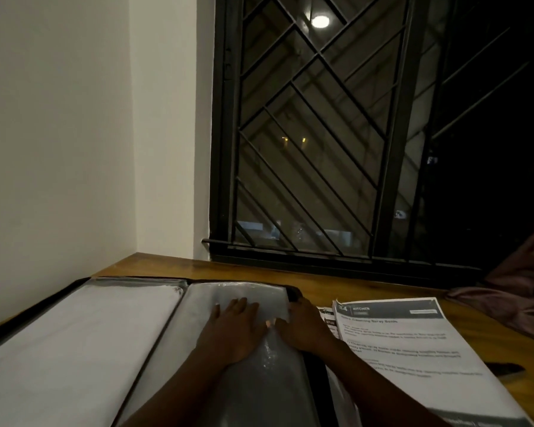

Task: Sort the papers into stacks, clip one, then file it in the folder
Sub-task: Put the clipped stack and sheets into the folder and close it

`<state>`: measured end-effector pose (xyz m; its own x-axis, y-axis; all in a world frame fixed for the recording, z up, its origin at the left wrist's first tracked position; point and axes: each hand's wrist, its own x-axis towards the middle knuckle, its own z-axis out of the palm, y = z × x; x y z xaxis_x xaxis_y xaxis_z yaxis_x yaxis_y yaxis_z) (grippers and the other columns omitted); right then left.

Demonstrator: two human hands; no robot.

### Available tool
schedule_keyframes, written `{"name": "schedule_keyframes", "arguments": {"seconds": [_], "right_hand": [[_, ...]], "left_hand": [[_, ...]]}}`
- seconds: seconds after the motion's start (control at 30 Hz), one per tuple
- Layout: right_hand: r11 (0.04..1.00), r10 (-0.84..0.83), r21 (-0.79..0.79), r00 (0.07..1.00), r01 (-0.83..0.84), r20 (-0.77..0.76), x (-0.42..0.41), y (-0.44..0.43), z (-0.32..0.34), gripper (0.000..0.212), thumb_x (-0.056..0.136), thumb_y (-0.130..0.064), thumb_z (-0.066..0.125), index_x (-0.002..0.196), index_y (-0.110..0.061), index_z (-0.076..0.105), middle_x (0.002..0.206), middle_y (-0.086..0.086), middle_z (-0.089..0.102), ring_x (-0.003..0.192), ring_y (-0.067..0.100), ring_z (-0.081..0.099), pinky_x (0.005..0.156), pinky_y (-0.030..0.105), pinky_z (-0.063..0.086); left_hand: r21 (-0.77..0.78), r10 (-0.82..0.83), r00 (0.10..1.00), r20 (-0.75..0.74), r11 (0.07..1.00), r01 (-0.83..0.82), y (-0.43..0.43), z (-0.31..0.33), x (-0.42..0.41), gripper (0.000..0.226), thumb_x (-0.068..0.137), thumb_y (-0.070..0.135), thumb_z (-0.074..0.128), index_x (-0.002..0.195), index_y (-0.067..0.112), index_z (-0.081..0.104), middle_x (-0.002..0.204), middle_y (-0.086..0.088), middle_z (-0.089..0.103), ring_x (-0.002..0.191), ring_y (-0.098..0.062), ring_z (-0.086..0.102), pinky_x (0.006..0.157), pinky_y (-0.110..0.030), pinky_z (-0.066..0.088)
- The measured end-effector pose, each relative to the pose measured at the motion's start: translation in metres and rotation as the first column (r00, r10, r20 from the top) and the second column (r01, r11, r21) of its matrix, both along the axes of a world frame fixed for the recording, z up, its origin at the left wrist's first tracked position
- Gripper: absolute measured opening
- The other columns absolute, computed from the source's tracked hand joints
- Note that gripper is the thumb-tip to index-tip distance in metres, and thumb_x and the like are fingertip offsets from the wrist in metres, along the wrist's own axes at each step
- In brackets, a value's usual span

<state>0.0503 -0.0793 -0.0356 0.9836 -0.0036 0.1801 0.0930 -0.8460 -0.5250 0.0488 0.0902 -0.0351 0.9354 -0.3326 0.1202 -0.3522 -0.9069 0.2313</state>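
Note:
An open folder (84,318) with clear plastic sleeves lies on the wooden table (321,282). My left hand (233,326) lies flat with straight fingers on the right-hand sleeve (247,292). My right hand (302,325) grips the sleeve's right edge, thumb on a white sheet (278,312) inside the plastic, fingers curled over the folder's dark border. A stack of printed papers (413,349), headed "KITCHEN", lies just right of the folder. Another printed sheet (327,318) peeks out beneath that stack. No clip can be made out.
A white wall (59,134) meets the table at the left. A barred dark window (336,134) stands behind the table. Dark reddish cloth (512,291) lies at the table's right end. A dark object (506,369) rests by the stack's right edge.

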Motion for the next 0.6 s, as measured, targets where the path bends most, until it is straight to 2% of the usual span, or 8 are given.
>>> {"name": "schedule_keyframes", "arguments": {"seconds": [0.07,0.1,0.17,0.23,0.3,0.37,0.5,0.6], "right_hand": [[1.000,0.006,0.004,1.000,-0.006,0.005,-0.004,0.001,0.004,0.057,0.083,-0.048,0.051,0.132,-0.018,0.051,0.142,0.007,0.043,0.127,0.023,0.043,0.098,0.026,0.040],[1.000,0.010,0.019,1.000,-0.010,0.014,-0.004,-0.001,0.007,0.051,0.087,-0.042,0.055,0.131,-0.016,0.052,0.140,0.007,0.045,0.125,0.021,0.045,0.089,0.016,0.040],[0.995,-0.004,0.097,1.000,0.001,0.025,-0.003,-0.011,0.017,0.044,0.089,-0.030,0.061,0.129,-0.013,0.054,0.133,0.004,0.053,0.119,0.018,0.052,0.070,0.007,0.037],[0.982,-0.056,0.184,0.997,0.044,0.060,-0.006,-0.022,0.032,0.040,0.088,-0.027,0.063,0.125,-0.013,0.056,0.125,0.003,0.058,0.115,0.018,0.055,0.077,0.015,0.041],[0.963,-0.086,0.262,0.992,0.059,0.093,-0.012,-0.038,0.048,0.035,0.087,-0.024,0.064,0.120,-0.013,0.059,0.113,-0.002,0.058,0.112,0.018,0.057,0.084,0.021,0.043],[0.950,-0.115,0.305,0.984,0.069,0.135,-0.016,-0.061,0.059,0.034,0.086,-0.017,0.065,0.120,-0.013,0.060,0.118,0.000,0.060,0.114,0.017,0.057,0.088,0.021,0.042],[0.930,-0.258,0.290,0.963,0.225,0.081,-0.022,-0.131,0.065,0.034,0.085,-0.012,0.066,0.119,-0.014,0.060,0.120,0.004,0.062,0.112,0.023,0.059,0.098,0.036,0.047],[0.902,-0.396,0.202,0.918,0.381,0.036,-0.029,-0.178,0.057,0.036,0.084,-0.017,0.067,0.118,-0.013,0.057,0.117,0.008,0.063,0.107,0.026,0.060,0.094,0.038,0.049]], "left_hand": [[-0.011,-0.007,1.000,-0.004,1.000,0.007,-0.001,0.000,0.001,0.116,0.062,0.087,-0.011,0.155,0.026,0.019,0.164,-0.004,0.014,0.152,-0.019,0.007,0.123,-0.051,0.001],[-0.002,-0.010,1.000,-0.008,1.000,0.010,-0.001,0.001,0.000,0.116,0.062,0.088,-0.010,0.155,0.026,0.020,0.164,-0.004,0.015,0.152,-0.019,0.008,0.123,-0.051,0.002],[0.018,-0.002,1.000,-0.022,1.000,0.002,-0.002,0.004,0.004,0.087,0.086,0.078,0.012,0.154,0.025,0.023,0.163,-0.003,0.018,0.151,-0.019,0.011,0.122,-0.051,0.004],[-0.022,0.008,1.000,-0.022,1.000,-0.008,-0.004,0.007,0.011,0.065,0.097,0.061,0.036,0.151,0.025,0.032,0.160,-0.002,0.027,0.149,-0.018,0.020,0.122,-0.050,0.010],[-0.123,0.010,1.000,-0.019,0.992,-0.012,-0.007,0.007,0.018,0.058,0.094,0.056,0.049,0.143,0.025,0.044,0.151,0.000,0.041,0.141,-0.019,0.035,0.119,-0.047,0.023],[-0.284,-0.003,1.000,0.005,0.959,0.004,-0.017,0.008,0.021,0.049,0.091,0.048,0.060,0.133,0.025,0.054,0.138,0.002,0.052,0.130,-0.019,0.047,0.112,-0.040,0.035],[-0.413,-0.093,0.991,0.099,0.902,0.126,-0.065,0.014,0.007,0.033,0.088,0.031,0.069,0.119,0.021,0.064,0.119,0.012,0.055,0.117,-0.013,0.054,0.102,-0.029,0.043],[-0.431,-0.181,0.974,0.136,0.874,0.223,-0.101,0.013,0.005,0.033,0.087,0.024,0.071,0.119,0.020,0.065,0.118,0.004,0.059,0.109,-0.012,0.057,0.093,-0.022,0.044]]}}
